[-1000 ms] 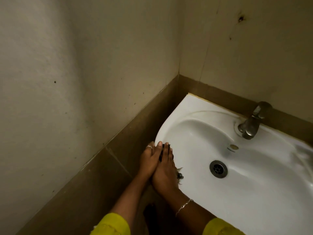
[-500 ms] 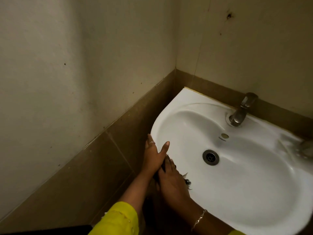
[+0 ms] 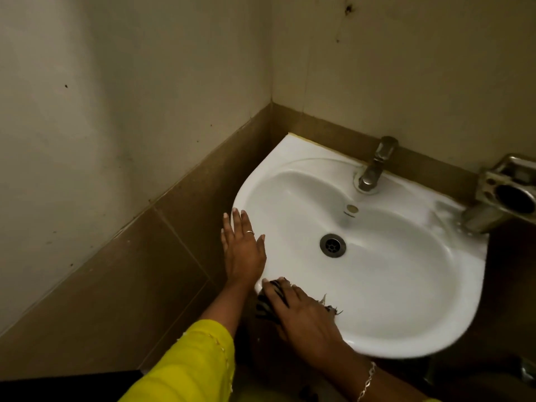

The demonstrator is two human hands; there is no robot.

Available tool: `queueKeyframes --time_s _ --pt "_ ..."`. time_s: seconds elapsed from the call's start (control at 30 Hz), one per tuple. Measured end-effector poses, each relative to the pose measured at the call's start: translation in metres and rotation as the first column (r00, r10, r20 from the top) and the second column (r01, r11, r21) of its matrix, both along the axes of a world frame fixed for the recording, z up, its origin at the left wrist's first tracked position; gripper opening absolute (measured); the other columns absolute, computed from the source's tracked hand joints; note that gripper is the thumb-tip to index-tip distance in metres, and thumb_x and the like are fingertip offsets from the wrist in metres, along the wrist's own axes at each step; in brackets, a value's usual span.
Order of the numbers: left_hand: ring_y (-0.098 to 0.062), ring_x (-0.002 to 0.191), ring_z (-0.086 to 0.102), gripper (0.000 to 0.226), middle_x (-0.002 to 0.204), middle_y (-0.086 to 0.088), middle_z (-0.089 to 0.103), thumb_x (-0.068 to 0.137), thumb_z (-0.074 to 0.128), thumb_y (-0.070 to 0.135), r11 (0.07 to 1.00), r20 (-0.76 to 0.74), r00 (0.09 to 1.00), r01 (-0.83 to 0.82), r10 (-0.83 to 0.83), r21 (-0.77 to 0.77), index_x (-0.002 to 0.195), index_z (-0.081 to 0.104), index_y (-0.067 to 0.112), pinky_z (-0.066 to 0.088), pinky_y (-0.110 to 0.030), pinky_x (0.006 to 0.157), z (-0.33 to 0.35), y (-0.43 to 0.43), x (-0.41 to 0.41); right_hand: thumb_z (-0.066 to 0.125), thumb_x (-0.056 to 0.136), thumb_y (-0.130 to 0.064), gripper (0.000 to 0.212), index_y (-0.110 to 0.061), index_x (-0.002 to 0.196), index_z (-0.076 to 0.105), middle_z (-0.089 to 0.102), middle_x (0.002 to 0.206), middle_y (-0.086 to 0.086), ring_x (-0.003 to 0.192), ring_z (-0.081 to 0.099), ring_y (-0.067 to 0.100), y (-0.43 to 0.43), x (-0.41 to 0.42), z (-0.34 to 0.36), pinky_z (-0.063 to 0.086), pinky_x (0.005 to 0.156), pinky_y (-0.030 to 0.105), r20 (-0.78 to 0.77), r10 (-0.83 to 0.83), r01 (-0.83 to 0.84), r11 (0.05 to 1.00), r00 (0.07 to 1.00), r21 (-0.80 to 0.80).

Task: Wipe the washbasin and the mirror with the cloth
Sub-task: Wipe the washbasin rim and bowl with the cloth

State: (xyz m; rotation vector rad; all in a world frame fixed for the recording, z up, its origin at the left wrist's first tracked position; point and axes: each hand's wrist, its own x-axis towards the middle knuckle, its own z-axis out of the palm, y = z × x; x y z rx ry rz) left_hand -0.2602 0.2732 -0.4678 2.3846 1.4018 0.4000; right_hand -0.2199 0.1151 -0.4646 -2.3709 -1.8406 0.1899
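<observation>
A white washbasin (image 3: pixel 406 285) hangs in the corner of the tiled walls, with a metal drain (image 3: pixel 332 245) in its middle. My right hand (image 3: pixel 304 317) presses a dark striped cloth (image 3: pixel 265 304) onto the basin's front-left rim; frayed cloth ends poke out by my fingers. My left hand (image 3: pixel 242 248) lies flat with fingers spread against the basin's left outer edge, holding nothing. No mirror is in view.
A steel tap (image 3: pixel 374 166) stands at the back of the basin. A metal holder with a round hole (image 3: pixel 506 195) juts from the wall at the right. Brown wall tiles (image 3: pixel 130 285) run close along the basin's left side.
My right hand slid the cloth along the rim toward the front. My left hand let go of it and now rests flat on the basin's left edge. The view shifted right.
</observation>
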Motion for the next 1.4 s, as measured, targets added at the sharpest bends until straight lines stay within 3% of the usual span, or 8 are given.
queueKeyframes --time_s 0.27,0.43,0.67,0.83,1.0,1.13,1.27,1.4 --pt "-0.03 0.142 -0.002 0.063 0.154 -0.015 0.007 0.093 0.043 0.022 0.999 -0.06 0.998 0.018 -0.016 0.033 0.144 0.011 0.001 0.0 -0.04 0.114 0.0 -0.001 0.001 0.033 0.072 -0.048 0.063 -0.025 0.131 0.041 0.067 0.114 0.003 0.084 0.069 0.015 -0.041 0.025 -0.002 0.054 0.047 0.025 0.056 0.121 -0.12 0.993 0.991 -0.008" --pt "-0.032 0.141 0.0 0.075 0.154 -0.014 0.008 0.086 0.057 0.017 1.0 -0.07 0.997 0.02 -0.019 0.006 0.144 0.013 0.003 0.004 -0.043 0.114 0.0 0.002 0.001 0.057 0.071 -0.051 0.069 -0.024 0.132 0.039 0.066 0.115 0.001 0.087 0.068 0.013 -0.064 0.043 0.001 0.053 0.051 0.021 0.121 0.216 -0.218 0.976 0.969 0.005" --pt "-0.034 0.141 0.001 0.079 0.155 -0.014 0.007 0.081 0.061 0.013 1.0 -0.105 0.994 0.017 -0.019 -0.017 0.144 0.014 0.004 0.008 -0.046 0.113 0.001 0.003 0.001 0.064 0.074 -0.048 0.07 -0.021 0.133 0.038 0.063 0.12 0.001 0.089 0.067 0.012 -0.094 0.075 0.009 0.054 0.056 0.02 0.141 0.356 -0.356 0.934 0.924 -0.024" --pt "-0.035 0.141 0.0 0.079 0.155 -0.014 0.005 0.081 0.062 0.013 0.999 -0.114 0.993 0.029 -0.031 -0.02 0.144 0.016 0.003 0.009 -0.048 0.113 0.0 0.002 0.001 0.042 0.093 -0.035 0.054 -0.021 0.142 0.027 0.054 0.132 0.004 0.102 0.062 0.019 -0.124 0.116 0.006 0.056 0.064 0.036 0.079 0.422 -0.409 0.901 0.903 -0.143" --pt "-0.035 0.141 0.0 0.079 0.155 -0.014 0.006 0.08 0.063 0.012 0.999 -0.121 0.992 0.034 -0.036 -0.015 0.143 0.018 0.002 0.01 -0.048 0.112 0.0 0.003 0.001 0.038 0.091 -0.032 0.048 -0.02 0.137 0.036 0.058 0.13 -0.002 0.111 0.058 0.012 -0.143 0.154 0.018 0.051 0.083 0.028 0.139 0.484 -0.447 0.865 0.864 -0.229" --pt "-0.034 0.141 0.0 0.079 0.155 -0.014 0.006 0.08 0.064 0.012 0.999 -0.109 0.993 0.036 -0.038 -0.026 0.143 0.018 0.002 0.012 -0.049 0.112 0.0 0.002 0.0 0.04 0.087 -0.04 0.05 -0.025 0.134 0.037 0.058 0.13 -0.005 0.119 0.054 0.014 -0.159 0.183 0.021 0.029 0.099 0.032 0.226 0.462 -0.384 0.867 0.858 -0.316" --pt "-0.035 0.14 0.001 0.082 0.155 -0.013 0.006 0.079 0.066 0.017 0.999 -0.133 0.99 0.034 -0.039 -0.037 0.143 0.017 0.001 0.015 -0.051 0.111 -0.001 0.003 0.0 0.075 0.065 -0.033 0.074 -0.029 0.13 0.041 0.057 0.131 -0.005 0.124 0.051 0.021 -0.169 0.186 0.031 0.023 0.108 0.039 0.239 0.359 -0.272 0.904 0.902 -0.33" --pt "-0.035 0.14 -0.001 0.088 0.155 -0.011 0.002 0.079 0.067 0.026 0.998 -0.162 0.986 0.026 -0.034 -0.051 0.145 0.012 0.003 0.014 -0.051 0.11 -0.001 0.003 0.002 0.07 0.065 -0.013 0.077 -0.024 0.136 0.042 0.029 0.15 0.001 0.14 0.019 0.024 -0.164 0.15 0.046 0.012 0.115 0.048 0.081 -0.082 0.096 0.977 0.993 -0.189"
